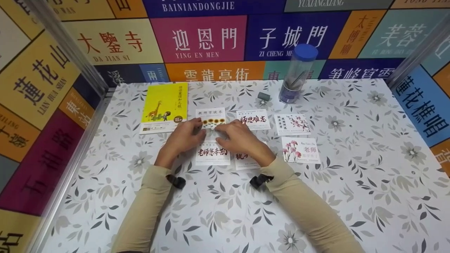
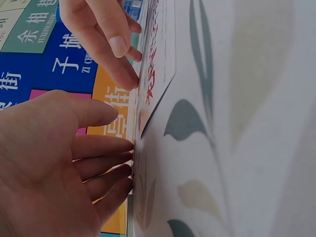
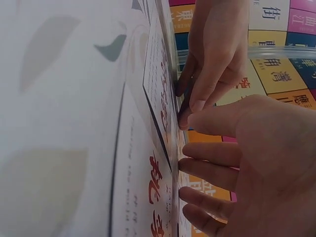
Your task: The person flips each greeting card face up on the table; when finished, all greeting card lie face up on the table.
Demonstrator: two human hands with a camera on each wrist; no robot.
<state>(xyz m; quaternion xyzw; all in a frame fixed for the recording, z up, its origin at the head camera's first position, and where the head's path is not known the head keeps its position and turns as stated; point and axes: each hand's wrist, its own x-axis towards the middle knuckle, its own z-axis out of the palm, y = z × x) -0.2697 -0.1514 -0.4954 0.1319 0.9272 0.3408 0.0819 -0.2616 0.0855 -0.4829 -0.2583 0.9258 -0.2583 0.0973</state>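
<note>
A white card with a row of sunflowers [image 1: 210,113] lies flat on the table in the head view. My left hand [image 1: 183,136] is at its left side, fingertips down at the card's edge. My right hand [image 1: 242,140] reaches in from the other side, fingertips at the card's right edge. Both wrist views show the fingers fairly straight, curled round nothing; in the left wrist view the left hand [image 2: 69,163] has its fingertips on the tabletop. Below the hands lie a card with red writing [image 1: 212,155] and another red-lettered card [image 1: 246,163], partly hidden by my right wrist.
To the right lie a red-lettered card [image 1: 259,121], a blossom card [image 1: 293,124] and a carnation card [image 1: 300,150]. A yellow book [image 1: 163,102] is at left. Farther back are a small grey cylinder [image 1: 263,96] and a clear blue-lidded jar [image 1: 295,79]. Printed panels stand behind the table.
</note>
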